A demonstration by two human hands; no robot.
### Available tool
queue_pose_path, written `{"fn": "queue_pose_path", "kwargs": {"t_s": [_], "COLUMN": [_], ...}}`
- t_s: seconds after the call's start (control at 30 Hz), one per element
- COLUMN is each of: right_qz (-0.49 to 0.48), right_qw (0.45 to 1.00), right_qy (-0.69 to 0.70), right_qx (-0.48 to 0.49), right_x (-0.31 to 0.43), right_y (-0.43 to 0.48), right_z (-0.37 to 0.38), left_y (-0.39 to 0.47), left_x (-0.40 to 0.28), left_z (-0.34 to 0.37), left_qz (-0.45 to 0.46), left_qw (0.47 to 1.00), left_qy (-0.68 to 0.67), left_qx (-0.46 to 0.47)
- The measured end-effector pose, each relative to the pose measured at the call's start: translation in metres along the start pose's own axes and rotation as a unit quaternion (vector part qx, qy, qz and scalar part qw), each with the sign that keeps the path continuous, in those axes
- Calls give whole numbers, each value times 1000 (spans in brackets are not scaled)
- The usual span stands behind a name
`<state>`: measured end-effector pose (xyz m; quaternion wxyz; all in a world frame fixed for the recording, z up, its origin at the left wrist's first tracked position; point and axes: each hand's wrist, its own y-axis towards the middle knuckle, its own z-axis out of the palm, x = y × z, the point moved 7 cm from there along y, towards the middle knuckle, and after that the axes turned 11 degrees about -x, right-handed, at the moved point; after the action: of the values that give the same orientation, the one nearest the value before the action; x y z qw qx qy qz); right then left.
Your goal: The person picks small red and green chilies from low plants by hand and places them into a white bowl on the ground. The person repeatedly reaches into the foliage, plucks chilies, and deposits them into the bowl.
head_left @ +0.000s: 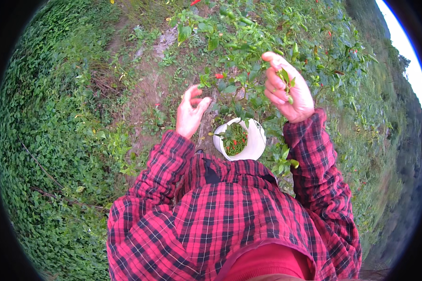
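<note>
My right hand (290,87) is raised among the chili pepper plants (260,45), palm up, its fingers curled around several picked green chili peppers (289,99) with bits of leaf. My left hand (192,110) is beside a leafy chili stem, thumb and fingers apart; nothing shows between them. A red chili pepper (219,76) hangs between my two hands. Below them stands a white plastic bucket (256,140), close to my body, holding many green chilies and a few red ones (235,142). Leaves overhang part of its opening.
Dense green vines (49,140) cover the ground at left. A strip of bare soil with stones (165,40) runs between the vines and the pepper plants. More pepper plants (337,80) spread to the right. A leafy branch with a green pepper (294,163) touches my right sleeve.
</note>
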<state>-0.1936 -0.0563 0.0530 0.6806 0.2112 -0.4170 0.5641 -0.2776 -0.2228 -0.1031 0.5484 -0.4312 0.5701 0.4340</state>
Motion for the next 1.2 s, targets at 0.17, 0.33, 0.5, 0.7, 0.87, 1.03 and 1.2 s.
{"fn": "queue_pose_path", "kwargs": {"t_s": [0.17,0.33,0.5,0.7,0.87,1.03,1.2], "right_qz": [31,-160,-204,-209,-204,-231,-225], "right_qw": [993,827,671,700,662,701,665], "right_qy": [-98,-534,-712,-682,-720,-674,-712], "right_qx": [-50,-71,-21,-32,-30,-33,11], "right_x": [-26,-26,-43,-48,-53,-49,-61], "right_y": [19,31,37,33,33,32,20], "right_z": [-2,-3,10,16,13,16,31], "left_y": [33,26,21,17,12,5,3], "left_x": [-11,-17,-17,-14,-10,-9,-2], "left_z": [44,47,41,33,36,37,29], "left_qz": [-50,-84,-94,-101,-132,-160,-197], "left_qw": [986,984,981,985,981,965,947], "left_qy": [-140,-148,-170,-138,-141,-206,-253], "left_qx": [81,42,2,-29,-12,0,-11]}}
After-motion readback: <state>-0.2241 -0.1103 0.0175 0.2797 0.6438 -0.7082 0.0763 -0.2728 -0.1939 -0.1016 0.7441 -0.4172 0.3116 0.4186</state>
